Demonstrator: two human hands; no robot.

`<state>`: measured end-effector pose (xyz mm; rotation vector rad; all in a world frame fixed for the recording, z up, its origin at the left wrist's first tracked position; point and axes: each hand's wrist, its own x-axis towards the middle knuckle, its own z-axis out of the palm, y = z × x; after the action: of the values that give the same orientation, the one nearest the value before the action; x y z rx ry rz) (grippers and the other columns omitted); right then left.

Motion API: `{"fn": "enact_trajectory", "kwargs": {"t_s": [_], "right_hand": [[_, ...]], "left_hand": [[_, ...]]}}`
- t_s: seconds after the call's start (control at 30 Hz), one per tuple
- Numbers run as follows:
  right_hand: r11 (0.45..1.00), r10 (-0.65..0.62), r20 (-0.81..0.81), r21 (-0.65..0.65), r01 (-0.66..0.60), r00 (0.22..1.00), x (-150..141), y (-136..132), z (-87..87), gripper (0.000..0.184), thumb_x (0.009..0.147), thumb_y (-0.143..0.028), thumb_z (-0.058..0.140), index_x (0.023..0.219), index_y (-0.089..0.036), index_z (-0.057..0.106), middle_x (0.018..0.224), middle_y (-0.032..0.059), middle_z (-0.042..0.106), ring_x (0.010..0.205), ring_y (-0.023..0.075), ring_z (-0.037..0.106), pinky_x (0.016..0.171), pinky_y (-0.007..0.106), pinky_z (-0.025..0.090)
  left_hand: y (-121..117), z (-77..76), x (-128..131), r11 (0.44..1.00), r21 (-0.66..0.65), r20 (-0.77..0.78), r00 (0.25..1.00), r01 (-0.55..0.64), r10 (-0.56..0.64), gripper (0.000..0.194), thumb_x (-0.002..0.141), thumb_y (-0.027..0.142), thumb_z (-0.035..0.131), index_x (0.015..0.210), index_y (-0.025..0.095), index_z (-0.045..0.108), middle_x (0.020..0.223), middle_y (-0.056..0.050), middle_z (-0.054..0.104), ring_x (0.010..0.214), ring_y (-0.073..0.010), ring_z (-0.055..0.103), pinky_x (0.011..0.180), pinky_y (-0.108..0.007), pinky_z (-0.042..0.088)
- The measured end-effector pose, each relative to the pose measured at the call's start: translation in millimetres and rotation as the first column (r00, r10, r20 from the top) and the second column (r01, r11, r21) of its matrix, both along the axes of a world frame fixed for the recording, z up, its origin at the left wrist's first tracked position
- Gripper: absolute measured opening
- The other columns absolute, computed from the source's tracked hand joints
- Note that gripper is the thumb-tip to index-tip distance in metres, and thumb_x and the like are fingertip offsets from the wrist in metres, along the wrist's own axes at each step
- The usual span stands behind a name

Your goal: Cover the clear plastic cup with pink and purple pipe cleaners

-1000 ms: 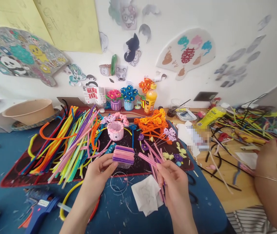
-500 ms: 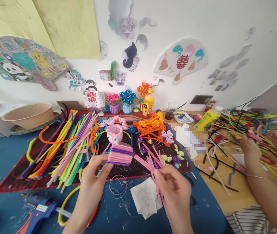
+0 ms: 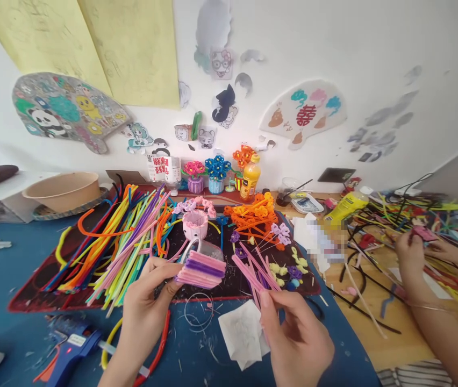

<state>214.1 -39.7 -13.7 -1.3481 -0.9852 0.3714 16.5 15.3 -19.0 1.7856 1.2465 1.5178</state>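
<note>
My left hand (image 3: 148, 301) grips a small clear cup wrapped in pink and purple pipe cleaners (image 3: 201, 267), tilted so its open mouth faces away from me. My right hand (image 3: 297, 333) is closed on a bundle of pink pipe cleaner pieces (image 3: 255, 271) that fan up and left toward the cup. Both hands hover over the near edge of a dark mat with a red rim (image 3: 92, 303). Just beyond the cup stands a finished pink wrapped cup (image 3: 195, 224).
A heap of coloured pipe cleaners (image 3: 120, 236) covers the mat's left, orange flowers (image 3: 253, 212) its right. A blue glue gun (image 3: 68, 352) and a white tissue (image 3: 242, 332) lie near me. Another person's hands (image 3: 412, 252) work at the right among black wires.
My left hand has tipped the wrapped cup onto its side and lifted it slightly. My right hand has drawn the pink bundle back toward me. The other person's hands shifted.
</note>
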Motion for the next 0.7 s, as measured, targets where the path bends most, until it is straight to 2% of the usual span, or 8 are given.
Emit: {"fn": "enact_trajectory", "kwargs": {"t_s": [0.13, 0.23, 0.4, 0.7], "right_hand": [[1.000, -0.021, 0.036, 0.011, 0.021, 0.999, 0.6, -2.3, 0.5, 0.023, 0.085, -0.034, 0.072, 0.067, -0.020, 0.067, 0.050, -0.0020, 0.054, 0.043, 0.0112, 0.044, 0.041, 0.022, 0.036], [1.000, 0.017, -0.003, -0.017, -0.017, 1.000, 4.2, -6.1, -2.2, 0.027, 0.085, -0.037, 0.071, 0.066, -0.019, 0.065, 0.053, -0.0006, 0.056, 0.046, 0.0121, 0.047, 0.043, 0.023, 0.039], [0.995, 0.049, -0.073, -0.086, -0.055, 0.996, 9.9, -12.6, -5.4, 0.029, 0.083, -0.042, 0.073, 0.070, -0.019, 0.063, 0.052, -0.0013, 0.053, 0.048, 0.0133, 0.048, 0.045, 0.023, 0.041], [0.980, 0.122, -0.103, -0.145, -0.136, 0.987, 16.9, -21.5, -7.6, 0.031, 0.082, -0.042, 0.074, 0.066, -0.019, 0.061, 0.051, -0.0025, 0.053, 0.046, 0.0124, 0.047, 0.044, 0.023, 0.038]], "left_hand": [[1.7, 7.8, -10.2, 0.975, -0.127, -0.056, 0.980, 0.185, -0.193, 0.016, 0.090, 0.027, 0.063, 0.085, 0.025, 0.079, 0.074, -0.003, 0.072, 0.069, -0.0174, 0.061, 0.063, -0.027, 0.049], [-1.8, 12.5, -13.1, 0.948, -0.203, -0.079, 0.961, 0.244, -0.264, 0.020, 0.091, 0.033, 0.062, 0.082, 0.024, 0.077, 0.074, -0.004, 0.072, 0.070, -0.0186, 0.062, 0.066, -0.028, 0.048], [-11.4, 13.5, -10.9, 0.910, -0.300, -0.041, 0.949, 0.286, -0.311, 0.033, 0.091, 0.046, 0.058, 0.079, 0.020, 0.073, 0.074, -0.006, 0.069, 0.070, -0.0200, 0.060, 0.066, -0.030, 0.048], [-20.9, 9.0, -7.7, 0.864, -0.363, 0.153, 0.937, 0.348, -0.313, 0.033, 0.088, 0.049, 0.062, 0.075, 0.019, 0.070, 0.076, -0.006, 0.066, 0.068, -0.0181, 0.056, 0.063, -0.027, 0.046]]}}
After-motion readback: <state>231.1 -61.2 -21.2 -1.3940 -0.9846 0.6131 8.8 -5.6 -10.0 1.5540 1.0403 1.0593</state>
